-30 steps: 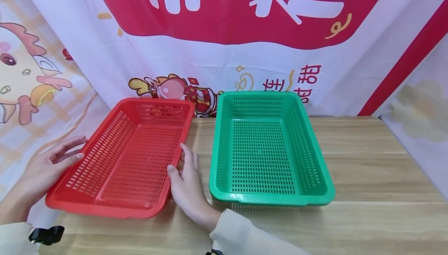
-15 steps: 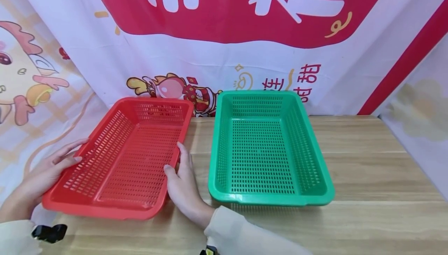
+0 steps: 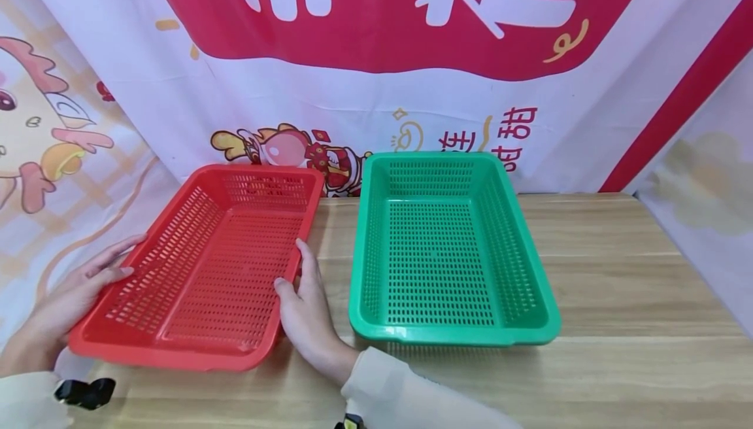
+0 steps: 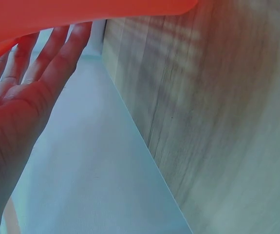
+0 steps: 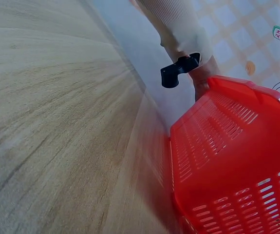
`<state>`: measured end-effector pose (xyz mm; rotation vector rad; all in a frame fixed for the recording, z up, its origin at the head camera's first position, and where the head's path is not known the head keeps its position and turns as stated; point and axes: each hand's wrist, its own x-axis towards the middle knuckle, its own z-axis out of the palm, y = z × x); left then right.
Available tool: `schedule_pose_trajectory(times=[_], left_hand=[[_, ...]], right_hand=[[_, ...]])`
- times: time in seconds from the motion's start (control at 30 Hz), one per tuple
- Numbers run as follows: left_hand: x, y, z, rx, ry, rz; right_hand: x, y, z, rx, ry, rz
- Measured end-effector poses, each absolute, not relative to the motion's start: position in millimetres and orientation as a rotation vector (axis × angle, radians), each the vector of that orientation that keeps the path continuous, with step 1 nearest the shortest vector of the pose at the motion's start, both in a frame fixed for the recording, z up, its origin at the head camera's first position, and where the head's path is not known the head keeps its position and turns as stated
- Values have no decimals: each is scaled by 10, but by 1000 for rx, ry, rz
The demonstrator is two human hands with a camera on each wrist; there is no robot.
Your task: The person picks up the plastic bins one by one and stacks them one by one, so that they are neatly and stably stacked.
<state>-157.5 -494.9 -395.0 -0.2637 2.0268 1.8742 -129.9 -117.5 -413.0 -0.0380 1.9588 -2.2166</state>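
Observation:
In the head view, a red plastic basket (image 3: 235, 259) with slotted walls and a perforated floor stands at the left, turned slightly askew. My left hand (image 3: 73, 295) holds its left rim, the thumb over the edge. In the left wrist view the fingers of that hand (image 4: 45, 73) reach up under the red rim (image 4: 91, 12). On the opposite long side my right hand (image 3: 308, 314) grips the rim, thumb on top and most fingers hidden beneath. The right wrist view has the red basket's slotted outer wall (image 5: 237, 141) close by. Nothing lies inside it.
A green perforated basket (image 3: 438, 265) stands on the wooden table (image 3: 618, 285), just right of the red one and my right forearm. A printed cloth (image 3: 376, 108) hangs behind the table's back edge. More cloth (image 3: 117, 174) closes off the left side.
The red basket has shifted slightly left between both hands, its near end most. The green basket stays in place, and the head view has drifted a little.

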Motion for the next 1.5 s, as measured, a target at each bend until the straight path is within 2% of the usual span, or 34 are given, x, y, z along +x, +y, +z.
schedule_pose_trajectory(times=[1.27, 1.5], left_hand=[[-1517, -4967, -3957, -178, 1912, 2053], [-1433, -4961, -3900, -264, 1955, 2012]], right_hand=[[-1280, -1113, -4092, -47, 1866, -2242], [-1250, -1074, -4017, -61, 1821, -2248]])
